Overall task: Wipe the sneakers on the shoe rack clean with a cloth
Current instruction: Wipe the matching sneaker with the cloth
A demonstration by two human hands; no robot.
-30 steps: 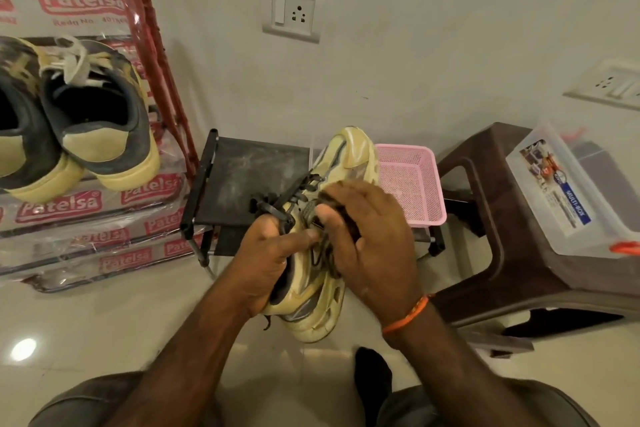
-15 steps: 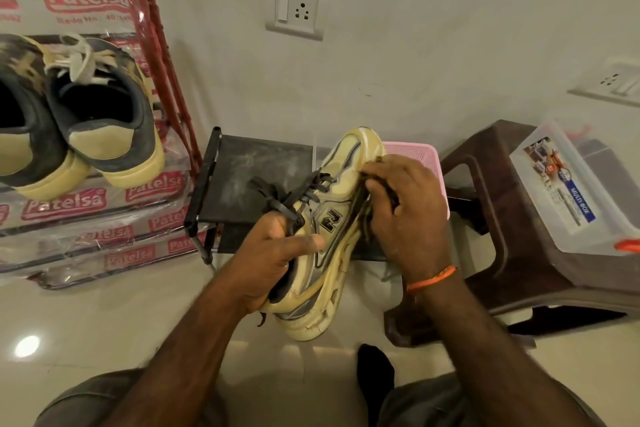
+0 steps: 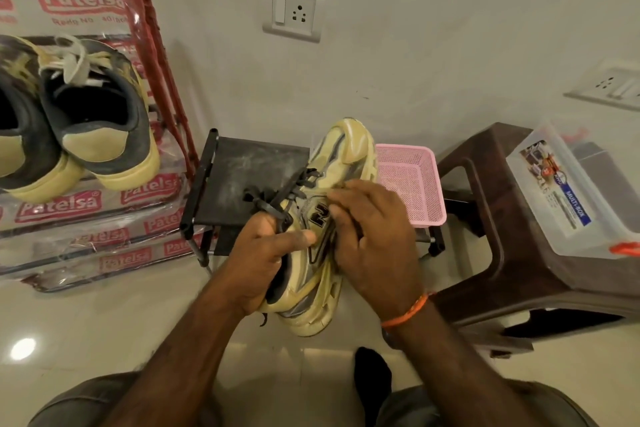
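A pale yellow sneaker (image 3: 350, 149) with black laces is held in the air, toe pointing away from me, over the small black shoe rack (image 3: 249, 166). My left hand (image 3: 263, 263) grips it at the collar, thumb lying across its side. My right hand (image 3: 374, 239) presses a dark cloth (image 3: 332, 234) against the sneaker's outer side by the logo. Its fingers are curled over the cloth, and only a thin edge of it shows. A second pair of dark grey and yellow sneakers (image 3: 100, 135) sits on a plastic-wrapped shelf at the left.
A pink mesh basket (image 3: 415, 184) stands on the black rack behind the held sneaker. A brown plastic stool (image 3: 485, 218) at the right carries a clear plastic box (image 3: 568, 198). A red frame (image 3: 152, 45) leans on the wall. My knees are at the bottom edge.
My right hand slid with the cloth along the sneaker's side up toward the toe, then back down to the middle by the logo. My left hand kept its grip.
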